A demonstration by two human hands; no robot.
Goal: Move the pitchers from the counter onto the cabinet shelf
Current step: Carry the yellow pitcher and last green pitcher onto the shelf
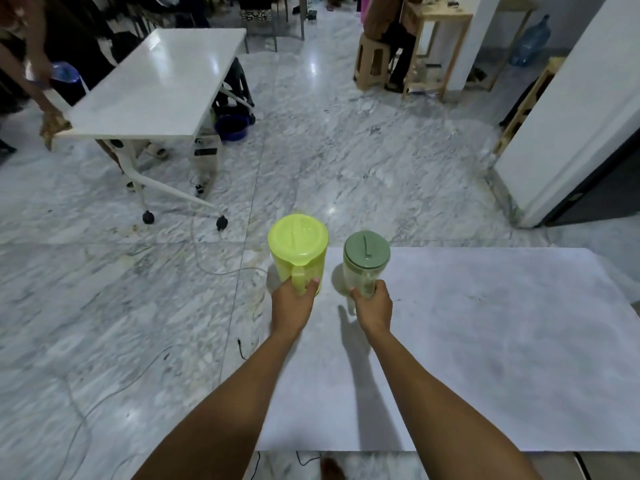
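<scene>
Marble-tiled floor point(346, 161), grey-white veining; pale counter point(485, 341) occupies lower right of the head view.

Left hand point(292, 303): wrapped around the handle of the yellow-green pitcher point(298, 252), thumb on the right side of the handle. Right hand point(372, 303): wrapped around the handle of the clear pitcher point(365, 265), thumb on the left side.

Orientation: both pitchers upright, long axes vertical. Handles point back toward the person; the yellow-green lid's pointed spout side also faces the person. The yellow-green pitcher sits at the counter's far left corner, the clear one just beside it to the right, apart. Cannot tell whether either base is touching the counter or slightly lifted.

Count: two pitchers, two lids, one per hand. Yellow-green lid matches its body; sage-green lid point(367, 250) on the clear one, with a raised tab on top.

Contents: clear pitcher body looks empty. Yellow-green body is translucent; contents cannot be made out.

Further out: white wheeled table point(156, 84) at upper left, a second person's hand on its near edge. Cables on floor. Wooden stools point(372, 60) upper right.
</scene>
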